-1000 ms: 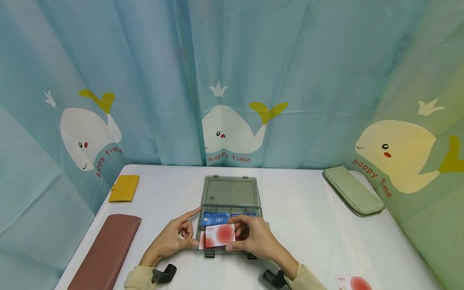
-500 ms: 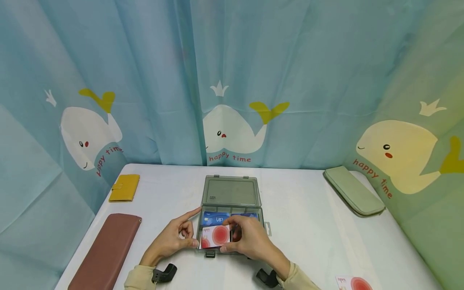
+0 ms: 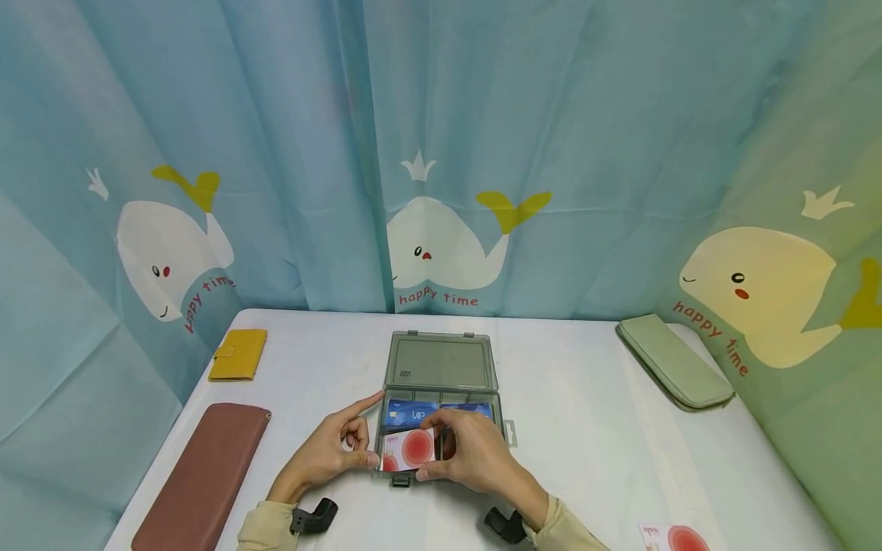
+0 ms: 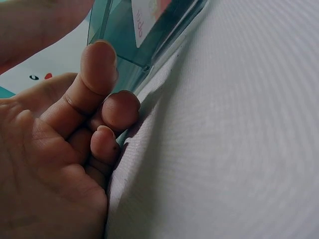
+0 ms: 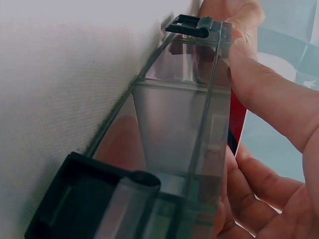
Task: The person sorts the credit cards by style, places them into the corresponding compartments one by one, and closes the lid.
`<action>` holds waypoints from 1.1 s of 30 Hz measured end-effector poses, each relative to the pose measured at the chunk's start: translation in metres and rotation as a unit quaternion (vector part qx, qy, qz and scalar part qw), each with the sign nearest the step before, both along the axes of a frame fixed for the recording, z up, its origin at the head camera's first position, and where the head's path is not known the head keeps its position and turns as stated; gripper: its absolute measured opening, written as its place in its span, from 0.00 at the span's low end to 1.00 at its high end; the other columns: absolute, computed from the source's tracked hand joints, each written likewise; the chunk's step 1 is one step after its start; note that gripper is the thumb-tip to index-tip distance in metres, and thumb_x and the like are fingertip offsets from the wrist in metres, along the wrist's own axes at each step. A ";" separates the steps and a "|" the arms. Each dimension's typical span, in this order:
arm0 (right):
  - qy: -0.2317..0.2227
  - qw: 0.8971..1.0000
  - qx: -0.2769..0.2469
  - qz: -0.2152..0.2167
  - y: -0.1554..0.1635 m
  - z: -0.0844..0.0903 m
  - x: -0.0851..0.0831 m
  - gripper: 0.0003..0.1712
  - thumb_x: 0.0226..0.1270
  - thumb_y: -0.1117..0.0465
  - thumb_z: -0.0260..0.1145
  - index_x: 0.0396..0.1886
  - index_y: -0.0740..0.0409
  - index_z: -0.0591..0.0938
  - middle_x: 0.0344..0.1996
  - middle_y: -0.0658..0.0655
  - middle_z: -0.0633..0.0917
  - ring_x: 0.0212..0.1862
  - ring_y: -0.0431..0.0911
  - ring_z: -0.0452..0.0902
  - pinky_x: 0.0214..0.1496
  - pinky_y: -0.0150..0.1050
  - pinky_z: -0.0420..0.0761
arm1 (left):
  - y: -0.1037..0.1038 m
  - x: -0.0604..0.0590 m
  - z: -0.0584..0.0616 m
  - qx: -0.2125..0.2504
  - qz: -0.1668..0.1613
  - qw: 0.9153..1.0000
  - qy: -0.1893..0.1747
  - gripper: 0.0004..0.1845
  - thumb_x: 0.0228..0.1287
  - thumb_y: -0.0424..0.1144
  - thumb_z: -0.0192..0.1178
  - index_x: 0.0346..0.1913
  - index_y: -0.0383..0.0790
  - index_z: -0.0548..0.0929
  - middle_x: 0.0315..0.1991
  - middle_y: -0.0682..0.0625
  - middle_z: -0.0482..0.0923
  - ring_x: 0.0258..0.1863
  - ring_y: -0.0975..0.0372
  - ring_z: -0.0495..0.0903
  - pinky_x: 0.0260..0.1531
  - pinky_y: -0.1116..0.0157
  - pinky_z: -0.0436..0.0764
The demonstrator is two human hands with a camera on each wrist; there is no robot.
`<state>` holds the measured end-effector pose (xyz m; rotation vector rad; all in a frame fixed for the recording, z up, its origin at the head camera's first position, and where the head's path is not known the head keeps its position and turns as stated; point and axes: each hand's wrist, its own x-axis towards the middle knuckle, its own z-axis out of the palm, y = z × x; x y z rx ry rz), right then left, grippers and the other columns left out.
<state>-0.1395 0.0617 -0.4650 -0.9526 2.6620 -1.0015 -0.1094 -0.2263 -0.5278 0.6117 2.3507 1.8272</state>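
Two hands work at the near edge of the clear box (image 3: 441, 398), which sits open at the middle of the white table (image 3: 586, 428). My right hand (image 3: 475, 459) pinches the white card with the red circle (image 3: 410, 448) between thumb and fingertips, holding it low over the front left compartment of the box; I cannot tell whether the card touches the floor of the compartment. My left hand (image 3: 329, 455) rests against the box's left wall, thumb pressed to the front corner, forefinger stretched along the side, the other fingers curled and holding nothing. Behind the held card, a blue card (image 3: 413, 415) lies in the rear compartments. The lid (image 3: 441, 361) lies flat on the table beyond. Farther out, a second red-circle card (image 3: 671, 537) lies near my right sleeve, a brown case (image 3: 203, 478) lies to the left, a yellow wallet (image 3: 238, 355) beyond it, and a green pouch (image 3: 674, 361) at the far right. Whale-print curtains (image 3: 441, 153) close the back.
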 end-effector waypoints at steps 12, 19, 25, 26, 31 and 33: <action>0.028 0.999 0.026 0.003 -0.004 0.002 -0.002 0.35 0.40 0.41 0.90 0.50 0.44 0.89 0.32 0.42 0.86 0.26 0.27 0.69 0.33 0.31 0.71 | -0.001 -0.001 0.002 -0.002 -0.001 1.000 -0.001 0.52 0.57 0.31 0.78 0.83 0.34 0.62 0.23 0.42 0.75 0.26 0.72 0.69 0.31 0.63 0.72; 0.021 0.999 0.038 0.028 -0.004 0.005 -0.002 0.39 0.40 0.41 0.91 0.54 0.48 0.88 0.33 0.42 0.84 0.26 0.27 0.71 0.33 0.30 0.72 | 0.000 -0.001 0.001 0.002 -0.002 1.000 0.003 0.52 0.57 0.30 0.77 0.82 0.33 0.62 0.23 0.41 0.75 0.26 0.72 0.69 0.31 0.61 0.70; -0.014 0.999 0.013 0.048 0.004 0.006 -0.003 0.36 0.45 0.45 0.89 0.54 0.50 0.87 0.33 0.46 0.84 0.26 0.29 0.73 0.32 0.30 0.74 | 0.001 0.000 0.001 0.009 -0.006 1.000 0.004 0.51 0.57 0.28 0.77 0.82 0.31 0.61 0.23 0.40 0.74 0.26 0.73 0.68 0.31 0.60 0.70; -0.026 0.998 0.001 0.053 0.006 0.006 -0.003 0.35 0.47 0.45 0.89 0.54 0.51 0.87 0.34 0.47 0.85 0.27 0.30 0.74 0.32 0.30 0.75 | 0.001 0.000 0.001 0.009 -0.007 1.000 0.006 0.51 0.56 0.28 0.76 0.82 0.31 0.61 0.23 0.39 0.74 0.26 0.73 0.68 0.31 0.59 0.70; -0.082 0.991 -0.074 0.076 0.030 0.006 -0.007 0.30 0.56 0.50 0.85 0.56 0.56 0.86 0.35 0.53 0.86 0.29 0.33 0.77 0.32 0.30 0.78 | 0.002 0.001 0.000 0.005 -0.004 1.000 0.011 0.51 0.56 0.27 0.76 0.82 0.30 0.61 0.22 0.40 0.74 0.26 0.73 0.68 0.31 0.60 0.69; -0.087 0.988 -0.099 0.082 0.044 0.006 -0.009 0.30 0.58 0.52 0.84 0.57 0.59 0.86 0.36 0.56 0.86 0.30 0.33 0.76 0.32 0.31 0.79 | 0.002 0.001 0.001 0.003 -0.002 1.000 0.010 0.51 0.56 0.28 0.77 0.82 0.31 0.61 0.22 0.41 0.74 0.26 0.73 0.68 0.31 0.60 0.69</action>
